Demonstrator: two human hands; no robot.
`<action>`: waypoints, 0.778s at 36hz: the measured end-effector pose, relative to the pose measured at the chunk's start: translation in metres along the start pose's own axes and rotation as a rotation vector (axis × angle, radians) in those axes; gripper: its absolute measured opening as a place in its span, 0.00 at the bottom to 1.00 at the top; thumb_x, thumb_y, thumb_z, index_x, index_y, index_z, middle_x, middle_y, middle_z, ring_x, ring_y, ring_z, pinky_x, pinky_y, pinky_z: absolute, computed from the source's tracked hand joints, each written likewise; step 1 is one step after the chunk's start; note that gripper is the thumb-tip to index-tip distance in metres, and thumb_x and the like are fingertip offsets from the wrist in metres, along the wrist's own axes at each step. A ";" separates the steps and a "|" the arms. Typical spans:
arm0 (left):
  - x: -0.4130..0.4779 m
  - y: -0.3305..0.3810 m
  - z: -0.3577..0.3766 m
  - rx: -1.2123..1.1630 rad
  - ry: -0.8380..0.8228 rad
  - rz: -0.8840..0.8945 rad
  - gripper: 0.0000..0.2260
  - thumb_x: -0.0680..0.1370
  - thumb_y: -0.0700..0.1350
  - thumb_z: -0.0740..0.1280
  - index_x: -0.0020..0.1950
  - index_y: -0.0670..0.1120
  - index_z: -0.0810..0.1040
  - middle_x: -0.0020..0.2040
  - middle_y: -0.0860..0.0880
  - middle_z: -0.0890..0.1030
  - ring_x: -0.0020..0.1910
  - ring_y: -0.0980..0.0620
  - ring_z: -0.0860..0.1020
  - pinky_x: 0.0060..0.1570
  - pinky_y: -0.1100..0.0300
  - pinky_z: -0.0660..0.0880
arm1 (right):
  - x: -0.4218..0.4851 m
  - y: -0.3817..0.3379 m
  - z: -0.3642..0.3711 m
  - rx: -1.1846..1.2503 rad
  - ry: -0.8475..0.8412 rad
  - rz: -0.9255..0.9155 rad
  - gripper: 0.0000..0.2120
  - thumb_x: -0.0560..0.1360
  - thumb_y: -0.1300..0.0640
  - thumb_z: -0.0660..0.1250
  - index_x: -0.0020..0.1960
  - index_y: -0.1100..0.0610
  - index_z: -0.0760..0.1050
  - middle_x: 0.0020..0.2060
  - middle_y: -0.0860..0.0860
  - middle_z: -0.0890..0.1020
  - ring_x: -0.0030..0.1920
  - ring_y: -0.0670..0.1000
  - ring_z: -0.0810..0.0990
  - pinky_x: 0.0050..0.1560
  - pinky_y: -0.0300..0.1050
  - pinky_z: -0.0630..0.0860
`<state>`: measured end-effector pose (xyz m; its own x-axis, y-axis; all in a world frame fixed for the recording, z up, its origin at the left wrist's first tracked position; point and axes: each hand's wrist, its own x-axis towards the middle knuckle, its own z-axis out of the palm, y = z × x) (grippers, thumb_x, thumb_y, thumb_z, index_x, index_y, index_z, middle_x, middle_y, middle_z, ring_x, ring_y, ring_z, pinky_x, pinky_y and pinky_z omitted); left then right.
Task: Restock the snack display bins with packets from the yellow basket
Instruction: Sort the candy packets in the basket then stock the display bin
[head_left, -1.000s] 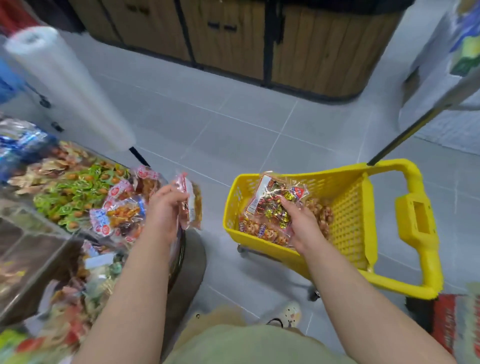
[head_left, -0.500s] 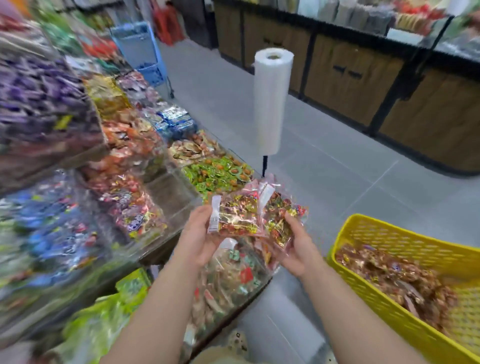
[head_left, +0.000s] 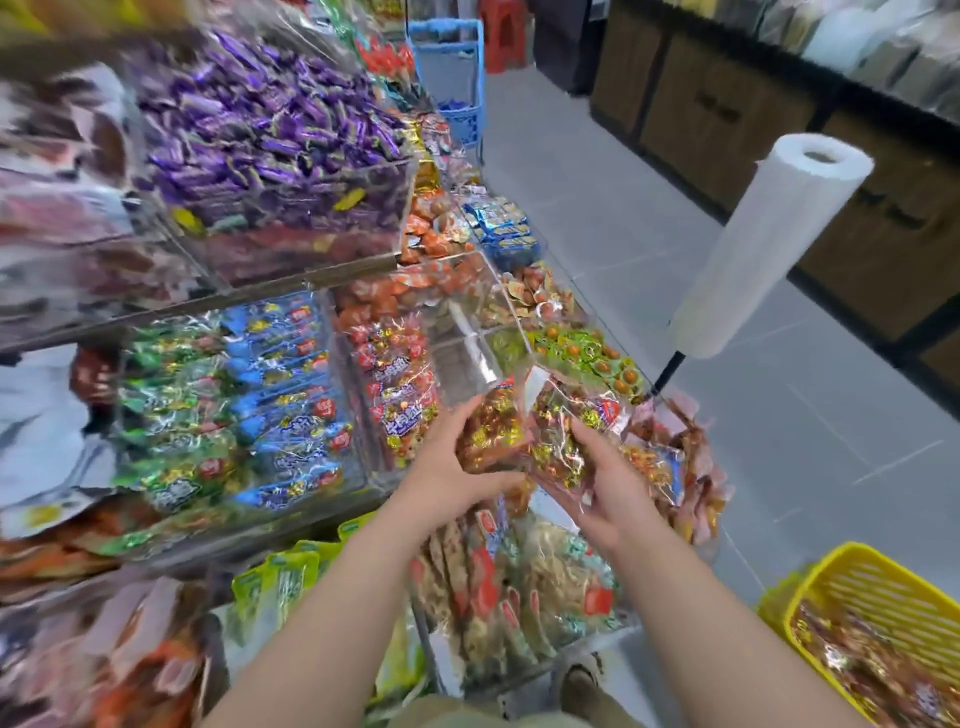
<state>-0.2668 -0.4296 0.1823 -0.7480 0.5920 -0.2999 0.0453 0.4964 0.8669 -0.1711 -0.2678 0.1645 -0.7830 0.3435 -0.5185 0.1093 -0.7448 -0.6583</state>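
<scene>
My left hand (head_left: 451, 465) grips a clear packet of brown and gold snacks (head_left: 491, 431). My right hand (head_left: 610, 486) holds a second, similar snack packet (head_left: 569, 431) beside it. Both packets hover over the front corner of a clear display bin (head_left: 467, 332) that holds red and gold packets (head_left: 395, 374) at its left side. The yellow basket (head_left: 878, 597) sits at the bottom right on the floor, with several more brown packets (head_left: 862, 670) inside.
Clear bins of purple candies (head_left: 270, 130), blue and green packets (head_left: 234, 395) and orange sweets (head_left: 431, 275) fill the shelves to the left. A roll of plastic bags (head_left: 769, 244) stands on a pole at right. A blue cart (head_left: 452, 78) stands far back. Grey floor lies right.
My view has swung left toward the shelves. Both hands have carried the packets from beside the basket up to the clear bin, and the basket has slid to the bottom right corner.
</scene>
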 end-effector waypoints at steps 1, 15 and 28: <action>0.002 -0.001 -0.003 -0.074 0.033 -0.010 0.31 0.67 0.59 0.76 0.65 0.71 0.64 0.67 0.61 0.68 0.64 0.61 0.70 0.57 0.68 0.67 | 0.005 -0.001 0.002 -0.012 -0.004 0.016 0.15 0.69 0.53 0.71 0.53 0.59 0.81 0.50 0.58 0.84 0.49 0.57 0.84 0.42 0.48 0.81; 0.049 -0.001 -0.053 -0.189 0.415 -0.342 0.27 0.75 0.56 0.70 0.69 0.45 0.71 0.67 0.45 0.75 0.60 0.48 0.77 0.57 0.53 0.74 | 0.075 -0.057 0.010 -0.166 0.012 0.083 0.15 0.71 0.51 0.71 0.55 0.56 0.78 0.48 0.54 0.85 0.47 0.55 0.84 0.41 0.48 0.81; 0.115 -0.041 -0.040 0.231 0.340 -0.733 0.35 0.71 0.37 0.71 0.76 0.44 0.62 0.53 0.42 0.80 0.44 0.49 0.80 0.35 0.60 0.76 | 0.112 -0.090 -0.002 -0.316 -0.064 0.083 0.22 0.64 0.47 0.72 0.56 0.50 0.73 0.40 0.42 0.84 0.40 0.43 0.84 0.38 0.43 0.81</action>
<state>-0.3808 -0.4076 0.1282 -0.7980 -0.1360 -0.5871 -0.4231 0.8202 0.3851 -0.2676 -0.1611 0.1648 -0.7992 0.2454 -0.5486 0.3509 -0.5507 -0.7574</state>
